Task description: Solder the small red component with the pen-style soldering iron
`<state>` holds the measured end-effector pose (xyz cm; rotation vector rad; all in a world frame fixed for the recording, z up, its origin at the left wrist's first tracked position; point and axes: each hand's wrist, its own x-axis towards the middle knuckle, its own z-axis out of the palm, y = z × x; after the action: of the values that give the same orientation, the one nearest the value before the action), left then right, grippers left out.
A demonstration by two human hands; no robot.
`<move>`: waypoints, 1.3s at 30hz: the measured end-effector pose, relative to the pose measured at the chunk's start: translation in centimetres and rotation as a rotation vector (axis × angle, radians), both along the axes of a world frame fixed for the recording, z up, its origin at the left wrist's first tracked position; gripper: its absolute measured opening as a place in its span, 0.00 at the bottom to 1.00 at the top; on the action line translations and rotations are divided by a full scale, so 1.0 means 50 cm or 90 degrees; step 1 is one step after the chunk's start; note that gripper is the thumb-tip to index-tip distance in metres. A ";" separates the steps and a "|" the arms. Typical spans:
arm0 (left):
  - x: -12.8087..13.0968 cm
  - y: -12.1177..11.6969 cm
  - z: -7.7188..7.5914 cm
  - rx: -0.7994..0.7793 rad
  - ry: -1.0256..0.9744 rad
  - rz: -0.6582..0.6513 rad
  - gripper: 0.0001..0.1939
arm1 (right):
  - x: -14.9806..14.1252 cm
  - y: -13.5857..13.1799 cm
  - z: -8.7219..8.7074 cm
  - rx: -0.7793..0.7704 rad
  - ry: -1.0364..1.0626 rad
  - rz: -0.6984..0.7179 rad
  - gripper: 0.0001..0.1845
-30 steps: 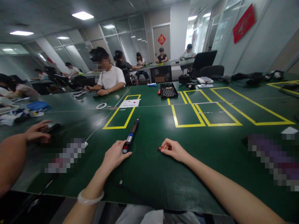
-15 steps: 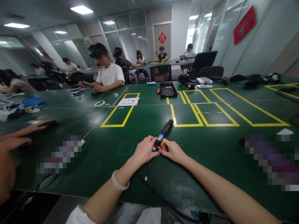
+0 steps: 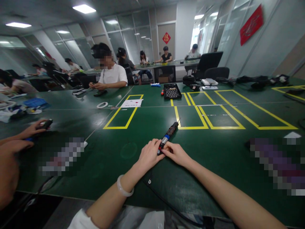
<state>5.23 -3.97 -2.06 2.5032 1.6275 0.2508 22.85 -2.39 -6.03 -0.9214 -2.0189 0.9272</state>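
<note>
On the green table lies an electric screwdriver [image 3: 169, 133], its dark body pointing away to the upper right with a thin bit at the tip. Its casing looks opened, showing a silver and blue cylinder and small red parts near the rear. My left hand [image 3: 150, 152], a pale bangle on its wrist, is closed along the left side of the rear end. From the right, my right hand [image 3: 175, 153] pinches at the same rear end with thumb and curled fingers. What lies between those fingertips is mostly hidden.
A black tray of small bits [image 3: 172, 92] stands beyond the yellow tape outlines. Left are a white paper sheet [image 3: 132, 103], a white tape ring [image 3: 102, 105] and a co-worker's hand [image 3: 35, 128]. Blurred strips lie at both sides. A black cable [image 3: 162, 197] runs near the table's front edge.
My left hand has shifted slightly right and covers more of the screwdriver's rear; an orange bit by my right fingers is now hidden. The neighbour's hand at left has lifted a dark object.
</note>
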 end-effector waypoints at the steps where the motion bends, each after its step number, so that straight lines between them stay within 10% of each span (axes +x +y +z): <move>1: 0.001 -0.001 -0.002 -0.003 -0.004 0.004 0.28 | 0.000 0.000 0.001 0.009 0.001 0.000 0.06; 15: -0.059 0.012 0.010 -0.070 -0.072 0.041 0.26 | 0.018 0.007 0.006 -0.013 -0.016 -0.024 0.08; 32: -0.516 0.003 -0.019 -0.034 -0.023 0.280 0.35 | 0.013 0.006 0.011 -0.009 -0.068 -0.022 0.08; 39: -0.596 0.018 -0.010 -0.022 0.068 0.306 0.35 | 0.015 0.008 0.003 -0.005 -0.072 -0.012 0.07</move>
<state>-24.56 -3.09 -2.54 2.0951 2.2390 0.1367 23.59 -2.00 -5.87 -1.0157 -2.0981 0.8914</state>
